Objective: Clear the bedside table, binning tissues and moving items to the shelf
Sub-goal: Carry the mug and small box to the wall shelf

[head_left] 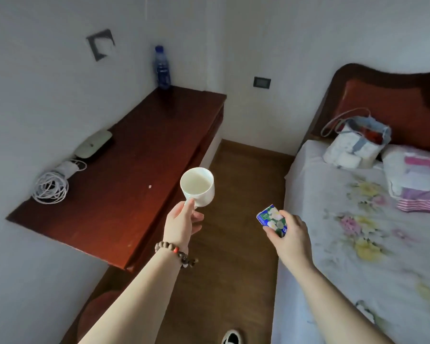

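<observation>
My left hand (183, 223) grips the handle of a white cup (197, 186), held upright in the air just off the front edge of the long reddish-brown wooden shelf (134, 175). The cup looks empty. My right hand (289, 235) is closed around a small blue and green tissue pack with white flowers (271, 218), held over the wooden floor beside the bed. A blue water bottle (162, 68) stands at the far end of the shelf, against the wall.
On the shelf's left side lie a coiled white cable (50, 187) and a white device (93, 144). The bed (358, 232) with a floral sheet fills the right; a bag (356, 142) and folded cloth (417, 180) rest near its headboard. A shoe (231, 337) shows at the bottom.
</observation>
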